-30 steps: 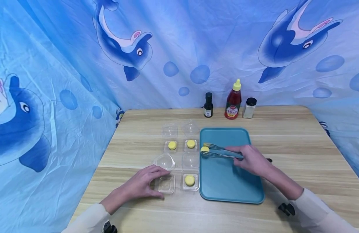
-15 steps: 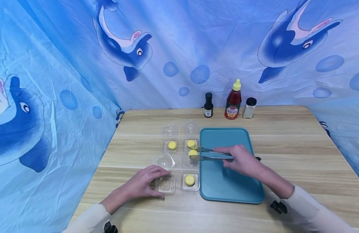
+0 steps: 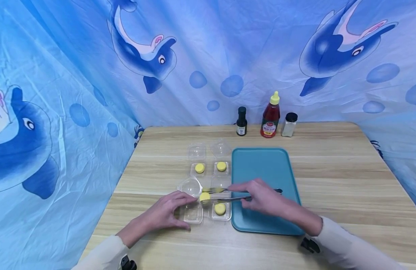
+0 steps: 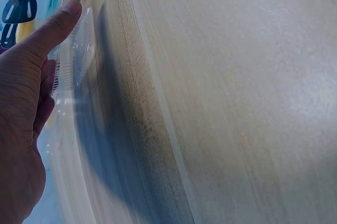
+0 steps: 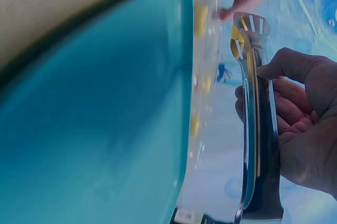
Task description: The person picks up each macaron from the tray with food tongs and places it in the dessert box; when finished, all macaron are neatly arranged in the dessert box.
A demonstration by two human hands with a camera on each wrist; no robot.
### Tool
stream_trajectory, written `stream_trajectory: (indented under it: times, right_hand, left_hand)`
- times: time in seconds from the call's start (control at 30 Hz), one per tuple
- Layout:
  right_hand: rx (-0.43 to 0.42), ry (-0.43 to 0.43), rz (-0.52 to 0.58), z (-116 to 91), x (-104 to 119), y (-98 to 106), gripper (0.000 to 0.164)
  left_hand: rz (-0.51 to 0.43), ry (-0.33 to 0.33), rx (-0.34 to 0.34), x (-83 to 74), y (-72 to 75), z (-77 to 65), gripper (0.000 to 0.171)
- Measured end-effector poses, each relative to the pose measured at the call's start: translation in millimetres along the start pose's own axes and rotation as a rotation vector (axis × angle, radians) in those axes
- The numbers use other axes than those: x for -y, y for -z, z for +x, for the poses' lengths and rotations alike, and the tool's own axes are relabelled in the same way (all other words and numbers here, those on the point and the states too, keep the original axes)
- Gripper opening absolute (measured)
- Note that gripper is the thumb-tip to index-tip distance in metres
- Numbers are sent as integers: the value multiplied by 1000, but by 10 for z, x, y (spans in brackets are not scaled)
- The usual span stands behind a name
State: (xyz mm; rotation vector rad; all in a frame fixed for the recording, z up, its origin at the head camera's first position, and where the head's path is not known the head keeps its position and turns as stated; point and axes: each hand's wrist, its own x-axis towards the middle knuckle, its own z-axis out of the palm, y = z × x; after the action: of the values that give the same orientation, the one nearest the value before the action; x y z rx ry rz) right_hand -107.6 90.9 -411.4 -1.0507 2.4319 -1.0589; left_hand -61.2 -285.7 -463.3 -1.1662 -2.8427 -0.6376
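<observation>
My right hand (image 3: 260, 197) grips metal serving tongs (image 3: 229, 199) with slotted ends. Between their ends sits a round yellow macaron (image 3: 204, 197), above the back right corner of a clear plastic clamshell box (image 3: 193, 215). Nothing lies in that box, and its lid (image 3: 190, 186) is folded back. My left hand (image 3: 168, 210) holds the box from its left side, fingers at the back edge and thumb by the front corner. In the left wrist view the thumb (image 4: 58, 27) lies along the box's rim. The right wrist view shows the tongs (image 5: 266, 140) held between thumb and fingers.
Three open boxes hold one yellow macaron each: back left (image 3: 199, 168), back right (image 3: 221, 166) and front right (image 3: 220, 209). A teal tray (image 3: 266, 221) lies right of them. Behind it stand a dark bottle (image 3: 241, 122), a red sauce bottle (image 3: 270, 120) and a black-lidded jar (image 3: 289, 125).
My right hand has carried the tongs and macaron left and toward me, from over the tray's left edge to the box beside my left hand. The left hand has stayed in place.
</observation>
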Motion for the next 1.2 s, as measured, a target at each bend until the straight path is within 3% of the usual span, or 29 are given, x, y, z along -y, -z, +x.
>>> stream_trajectory:
  times: [0.23,0.5,0.97,1.2]
  right_hand:
    - [59,112,6,82,75,-184,54]
    - [61,178,-32,156,130,-333,54]
    - [68,90,-100,246,325,-392,57]
    - [53,103,-112,249,343,-420,59]
  left_hand:
    - [-25,-32,-33,21,-27,5,88]
    - [-26,2,0,9,-9,4,90]
    - [-41,-27,-26,22,-26,2,88]
    - [-50,-25,-25,18,-23,11,87]
